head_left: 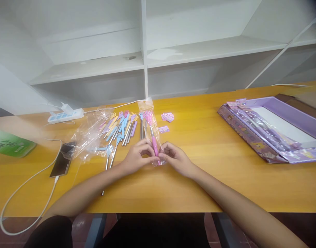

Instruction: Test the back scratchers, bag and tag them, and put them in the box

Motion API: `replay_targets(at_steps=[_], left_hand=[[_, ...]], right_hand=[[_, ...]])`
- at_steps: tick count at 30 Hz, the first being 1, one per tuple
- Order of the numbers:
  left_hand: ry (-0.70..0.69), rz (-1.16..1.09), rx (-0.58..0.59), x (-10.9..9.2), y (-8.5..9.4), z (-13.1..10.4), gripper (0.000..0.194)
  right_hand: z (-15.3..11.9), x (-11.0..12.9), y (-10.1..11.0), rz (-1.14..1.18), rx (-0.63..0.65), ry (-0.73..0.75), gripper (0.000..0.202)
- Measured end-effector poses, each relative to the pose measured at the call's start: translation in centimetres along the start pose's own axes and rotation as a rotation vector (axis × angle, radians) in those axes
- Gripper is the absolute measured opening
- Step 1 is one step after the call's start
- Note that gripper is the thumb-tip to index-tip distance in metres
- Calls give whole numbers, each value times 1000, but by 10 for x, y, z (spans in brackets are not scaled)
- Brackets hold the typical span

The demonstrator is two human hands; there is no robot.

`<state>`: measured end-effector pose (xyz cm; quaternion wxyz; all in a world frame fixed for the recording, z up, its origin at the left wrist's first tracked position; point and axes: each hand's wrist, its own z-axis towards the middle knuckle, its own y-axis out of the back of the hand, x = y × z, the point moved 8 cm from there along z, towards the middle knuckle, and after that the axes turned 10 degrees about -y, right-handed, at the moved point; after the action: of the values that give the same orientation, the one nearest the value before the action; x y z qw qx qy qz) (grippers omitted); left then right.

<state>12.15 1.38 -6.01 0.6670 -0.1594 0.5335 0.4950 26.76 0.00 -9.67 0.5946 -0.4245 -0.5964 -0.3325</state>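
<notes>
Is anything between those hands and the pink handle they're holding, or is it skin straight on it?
Yes, a clear bag: it surrounds the pink handle, so its thin film seems to separate the handle from the left hand and right hand. Nothing else visible intervenes.

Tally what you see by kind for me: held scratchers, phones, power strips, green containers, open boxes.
Held pink scratcher: 1
Phone: 1
Power strip: 1
Green container: 1
Open box: 1
Total: 5
The loose scratchers overlap too much to count.
</notes>
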Motion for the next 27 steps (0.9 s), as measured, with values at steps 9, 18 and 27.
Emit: replay_targets(at_steps=[9,18,27], left_hand=[[60,73,9,2,4,1,24],[79,-143,61,16,-10,-5,31],[136,-314,74,16,-11,-3,30]], right_hand=[[2,-4,4,-103,-28,-6,33],[1,-1,2,-109,-1,20,26],[0,1,-3,-35,56,-18,31]])
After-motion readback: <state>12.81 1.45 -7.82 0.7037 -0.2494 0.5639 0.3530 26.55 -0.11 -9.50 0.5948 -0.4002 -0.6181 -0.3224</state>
